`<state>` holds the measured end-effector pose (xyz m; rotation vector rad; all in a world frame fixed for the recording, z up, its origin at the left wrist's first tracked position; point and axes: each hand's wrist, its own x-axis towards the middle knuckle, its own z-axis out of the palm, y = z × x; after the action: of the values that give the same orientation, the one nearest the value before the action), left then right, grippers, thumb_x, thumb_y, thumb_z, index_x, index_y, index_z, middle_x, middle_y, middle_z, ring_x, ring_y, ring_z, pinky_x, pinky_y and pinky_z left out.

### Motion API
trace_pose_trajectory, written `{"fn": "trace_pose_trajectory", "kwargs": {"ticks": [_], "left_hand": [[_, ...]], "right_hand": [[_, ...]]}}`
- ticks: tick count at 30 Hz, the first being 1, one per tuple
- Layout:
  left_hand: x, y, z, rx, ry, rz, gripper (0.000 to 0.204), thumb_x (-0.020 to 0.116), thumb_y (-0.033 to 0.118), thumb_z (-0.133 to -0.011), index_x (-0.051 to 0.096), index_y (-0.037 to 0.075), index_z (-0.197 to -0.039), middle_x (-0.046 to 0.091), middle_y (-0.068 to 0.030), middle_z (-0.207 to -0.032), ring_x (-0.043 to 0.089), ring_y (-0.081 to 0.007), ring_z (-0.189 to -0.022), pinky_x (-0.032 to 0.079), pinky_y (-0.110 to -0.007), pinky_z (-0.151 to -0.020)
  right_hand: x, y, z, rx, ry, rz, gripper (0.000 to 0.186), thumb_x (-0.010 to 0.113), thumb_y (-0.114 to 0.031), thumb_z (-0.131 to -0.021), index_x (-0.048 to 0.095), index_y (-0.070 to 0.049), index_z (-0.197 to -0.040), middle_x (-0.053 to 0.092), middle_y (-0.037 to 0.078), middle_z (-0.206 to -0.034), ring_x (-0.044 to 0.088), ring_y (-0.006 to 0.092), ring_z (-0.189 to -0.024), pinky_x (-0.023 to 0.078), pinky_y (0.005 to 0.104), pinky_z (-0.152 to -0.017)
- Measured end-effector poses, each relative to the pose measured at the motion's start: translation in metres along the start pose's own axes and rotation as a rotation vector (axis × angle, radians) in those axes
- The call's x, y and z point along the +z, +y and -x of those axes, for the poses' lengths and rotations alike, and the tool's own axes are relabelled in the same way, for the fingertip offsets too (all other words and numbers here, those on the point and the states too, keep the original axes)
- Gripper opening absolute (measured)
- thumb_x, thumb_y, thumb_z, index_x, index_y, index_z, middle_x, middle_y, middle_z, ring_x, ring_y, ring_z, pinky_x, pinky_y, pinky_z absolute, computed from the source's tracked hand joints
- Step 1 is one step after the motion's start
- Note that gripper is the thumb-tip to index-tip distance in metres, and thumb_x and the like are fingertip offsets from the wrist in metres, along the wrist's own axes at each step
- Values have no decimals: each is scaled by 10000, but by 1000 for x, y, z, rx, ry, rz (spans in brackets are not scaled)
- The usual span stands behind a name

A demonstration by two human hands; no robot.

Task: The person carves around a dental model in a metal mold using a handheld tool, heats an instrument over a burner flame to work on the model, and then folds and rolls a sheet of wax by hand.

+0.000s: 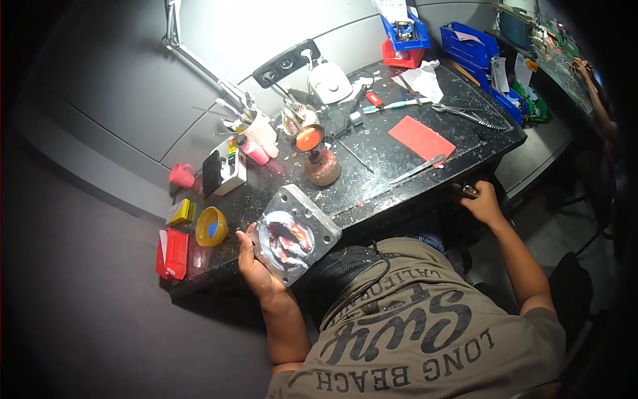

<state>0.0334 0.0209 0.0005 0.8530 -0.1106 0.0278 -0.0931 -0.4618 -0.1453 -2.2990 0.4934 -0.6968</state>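
Note:
My left hand (258,269) grips the edge of a square metal dental flask half (318,216) with holes at its corners. White plaster fills its middle, with a horseshoe-shaped denture (292,243) of red material and pale teeth set in it. The flask is tilted up, over the bench's front edge. Off to the right, my right hand (486,205) is closed at the bench front on a dark, shiny thing (468,191), whose kind I cannot make out. Near it on the bench lie a red wax sheet (422,138) and a wax knife (415,169).
Beyond the flask stands a burner bottle (322,168) under an orange-topped round piece (308,138). A yellow bowl (211,227) and a red bin (171,254) sit at the left. Blue bins (468,43) stand at the far right. Another person's hand (581,66) shows farther right.

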Motion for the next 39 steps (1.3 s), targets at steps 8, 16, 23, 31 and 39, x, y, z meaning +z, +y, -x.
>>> {"fn": "trace_pose_trajectory", "kwargs": {"ticks": [8, 16, 23, 31, 39], "left_hand": [[19, 2, 20, -172, -141, 126, 599, 481, 475, -1102, 549, -57, -1370, 658, -195, -1284, 646, -319, -1187, 512, -485, -1056], [48, -48, 54, -55, -274, 135, 824, 360, 576, -1101, 436, -153, -1477, 552, -296, -1454, 560, -399, -1339, 406, -530, -1173], [45, -69, 45, -747, -227, 719, 1022, 360, 821, -970, 336, -4, -1574, 455, -305, -1533, 574, -537, -1269, 531, -698, -979], [46, -60, 52, -741, -729, 699, 1386, 574, 978, -649, 173, 73, -1619, 374, -469, -1473, 574, -670, -1151, 603, -678, -850], [57, -43, 41, -92, -482, 2, 1459, 591, 970, -609, 64, 110, -1663, 271, -310, -1632, 395, -660, -1376, 486, -688, -1075]], "right_hand": [[-42, -189, 27, -304, -532, -394, 399, 764, -241, -925, 622, 3, -1207, 704, 114, -909, 690, 291, -912, 528, 426, -861], [-6, -270, 31, -116, -656, -1007, 389, 460, -327, -1138, 402, 13, -1318, 617, 103, -999, 574, 103, -930, 501, 308, -845], [8, -261, -23, 101, -1055, -1090, 316, 548, -350, -1096, 611, -42, -1127, 575, 3, -665, 496, 54, -496, 367, 237, -436], [-17, -186, -59, -559, -306, 76, 253, 720, 35, -752, 741, -78, -977, 693, 114, -983, 632, 353, -981, 517, 438, -869], [3, -167, -66, -647, -242, 32, 228, 691, 77, -752, 657, -55, -935, 630, 123, -891, 573, 366, -921, 432, 442, -878]]}}
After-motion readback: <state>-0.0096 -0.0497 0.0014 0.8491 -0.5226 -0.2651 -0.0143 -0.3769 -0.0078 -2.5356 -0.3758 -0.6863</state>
